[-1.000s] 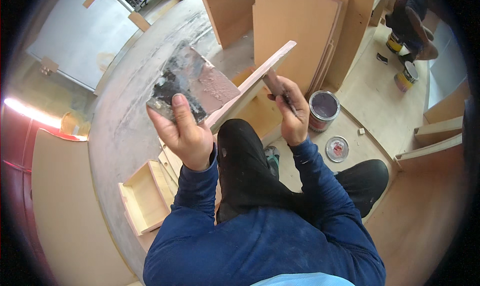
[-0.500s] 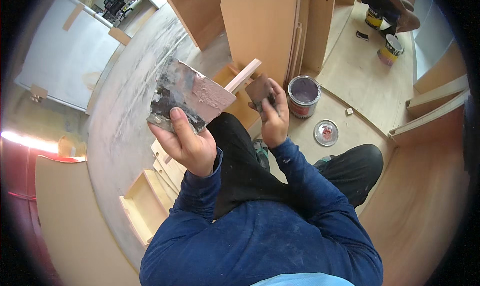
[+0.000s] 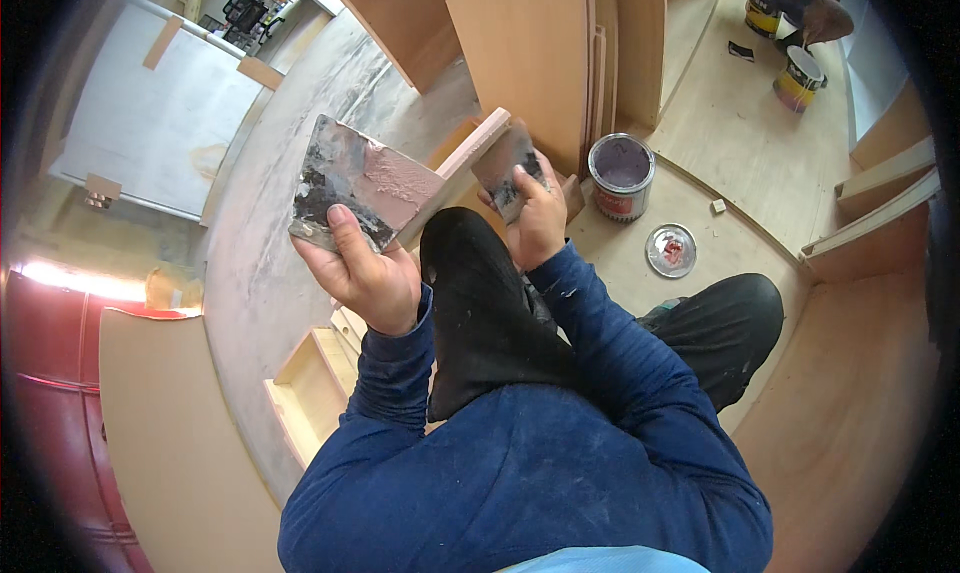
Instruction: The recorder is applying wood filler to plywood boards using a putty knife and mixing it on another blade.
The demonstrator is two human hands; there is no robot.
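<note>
Scraper (image 3: 504, 167) newly turned, gripped by right hand (image 3: 538, 217), plate (image 3: 362, 181) by left hand (image 3: 380, 287), can (image 3: 622, 185) on pale board (image 3: 622, 263), grey floor (image 3: 262, 213) leftward

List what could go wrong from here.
Pink paste reaches the edge of the flat plate in the left hand, near the left knee; tilting could drop some there.

The open paint can stands beside the right hand, which holds a flat spreader; an outward swing might knock it.

The smeared round lid lies near the right knee; shifting that leg could brush it.
</note>
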